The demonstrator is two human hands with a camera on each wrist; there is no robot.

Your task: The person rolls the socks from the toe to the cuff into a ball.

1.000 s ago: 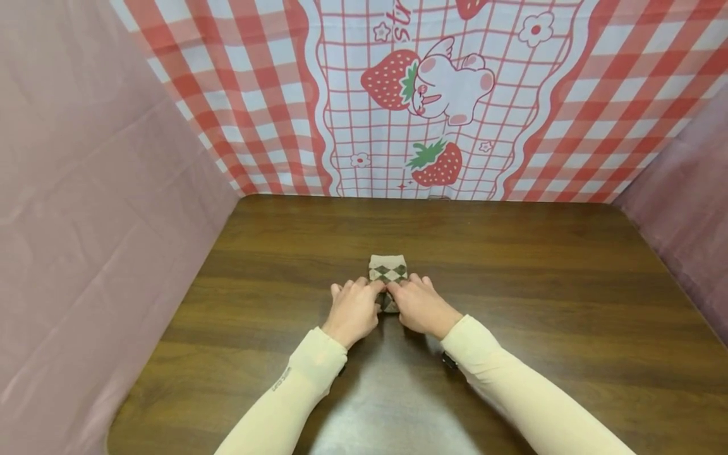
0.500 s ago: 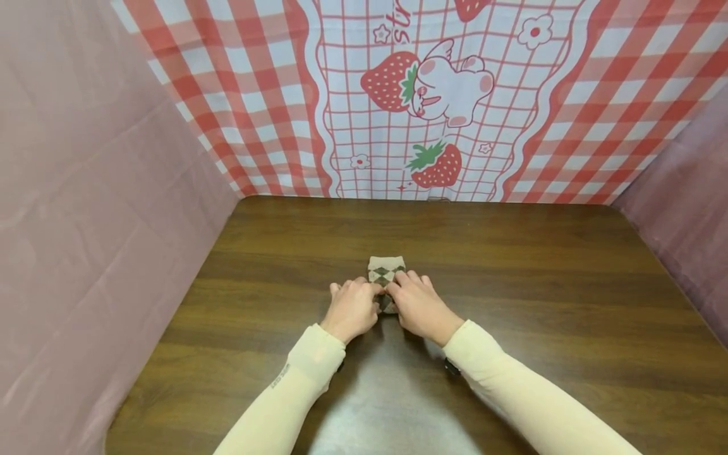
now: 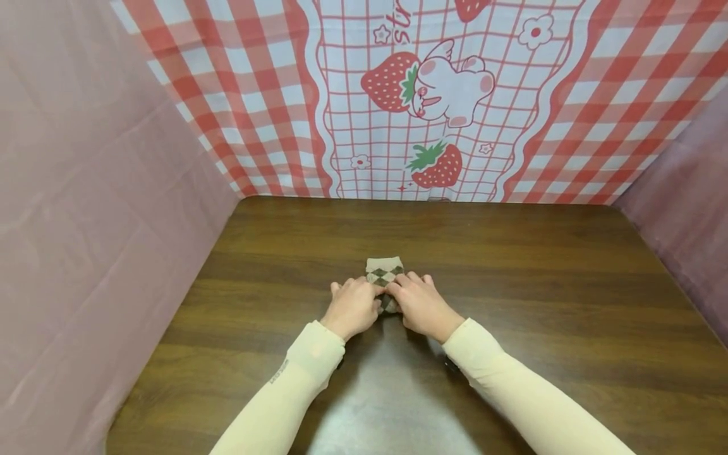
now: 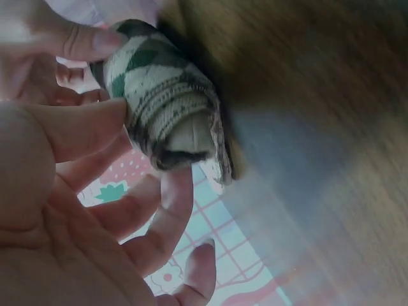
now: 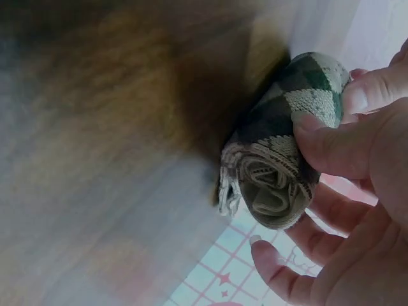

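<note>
A cream argyle sock [image 3: 384, 264] with green and dark diamonds lies partly rolled on the table, its pale flat end pointing away from me. My left hand [image 3: 354, 306] grips the left end of the roll, with the thumb on the near side and fingers beyond it. On the right end, my right hand [image 3: 422, 305] pinches the same roll, its fingers curled over the far side. The right wrist view shows the spiral layers at one end of the roll [image 5: 287, 127]. In the left wrist view the ribbed layers [image 4: 178, 111] overlap at the other end.
The brown wood-grain table [image 3: 512, 265] spreads out around both hands. A red and white strawberry cloth [image 3: 284, 126] hangs along its back edge. Pink cloth [image 3: 102, 189] walls the left side, with more pink cloth [image 3: 682, 208] on the right.
The sock's flat far end has shifted slightly left and toward me. Both hands stay at nearly the same spot, still holding the roll, with small finger movements.
</note>
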